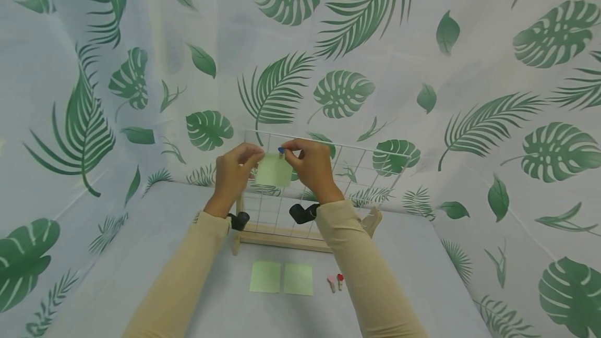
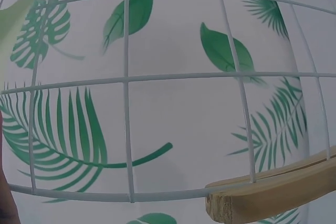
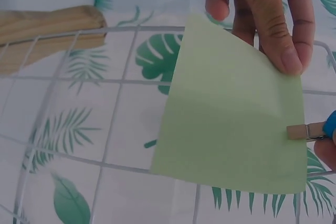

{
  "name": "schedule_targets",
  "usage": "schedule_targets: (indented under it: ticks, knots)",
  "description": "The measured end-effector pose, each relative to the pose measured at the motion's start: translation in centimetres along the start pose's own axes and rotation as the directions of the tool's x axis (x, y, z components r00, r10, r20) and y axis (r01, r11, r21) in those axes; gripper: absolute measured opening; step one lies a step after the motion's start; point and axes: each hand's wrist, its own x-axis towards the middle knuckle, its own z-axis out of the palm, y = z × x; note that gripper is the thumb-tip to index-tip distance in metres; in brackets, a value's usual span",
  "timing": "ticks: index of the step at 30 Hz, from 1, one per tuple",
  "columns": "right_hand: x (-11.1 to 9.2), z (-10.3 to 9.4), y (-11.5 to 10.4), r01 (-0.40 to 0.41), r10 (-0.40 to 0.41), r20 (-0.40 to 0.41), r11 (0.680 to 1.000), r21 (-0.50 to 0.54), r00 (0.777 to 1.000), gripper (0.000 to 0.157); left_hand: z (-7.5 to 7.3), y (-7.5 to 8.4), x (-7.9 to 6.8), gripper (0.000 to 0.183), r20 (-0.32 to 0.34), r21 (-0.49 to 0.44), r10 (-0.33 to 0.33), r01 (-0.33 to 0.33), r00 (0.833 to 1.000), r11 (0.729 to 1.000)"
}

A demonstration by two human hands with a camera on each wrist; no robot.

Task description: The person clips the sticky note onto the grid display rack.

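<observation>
Currently, green note (image 1: 274, 171) in front of wire grid (image 2: 126, 78), near its top; left grip (image 1: 234, 172) pinching note's upper corner, right grip (image 1: 313, 166) pinching blue-topped clothespin (image 3: 310, 131) at note's top edge. Other notes (image 1: 265, 277) on desk (image 1: 225, 301).

We reach forward: our left arm (image 1: 180, 280) leans to the right, our right arm (image 1: 371, 270) leans to the left, and the space between them is narrower at the far end. We hold the left hand (image 1: 236, 171) and the right hand (image 1: 313, 168) raised, side by side but apart. In each one, thumb (image 1: 292, 158) and fingers (image 1: 297, 143) meet in a pinch.
</observation>
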Motion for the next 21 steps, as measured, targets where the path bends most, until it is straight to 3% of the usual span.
schedule_targets:
  ticks: [6, 13, 17, 21]
  knots:
    - [0.1, 0.0, -0.1, 0.011, -0.01, 0.02, 1.0, -0.019, 1.0, 0.01, 0.4, -0.1, 0.0, 0.013, -0.012, 0.001, -0.002, 0.002, 1.0, 1.0]
    - [0.0, -0.1, -0.2, -0.036, 0.036, 0.032, 0.999, -0.021, 0.999, 0.012, 0.6, -0.2, 0.1, 0.011, -0.022, 0.004, 0.028, -0.028, 0.999, 1.0]
    - [-0.2, -0.1, 0.1, -0.02, 0.02, -0.016, 1.0, 0.011, 1.0, 0.012, 0.4, -0.1, 0.0, 0.011, -0.043, 0.003, 0.056, -0.056, 0.997, 0.998]
    - [-0.6, -0.3, 0.9, 0.056, -0.051, -0.091, 0.997, 0.057, 0.995, 0.01, 0.2, -0.1, -0.1, 0.011, -0.07, -0.014, 0.082, -0.083, 0.994, 0.996]
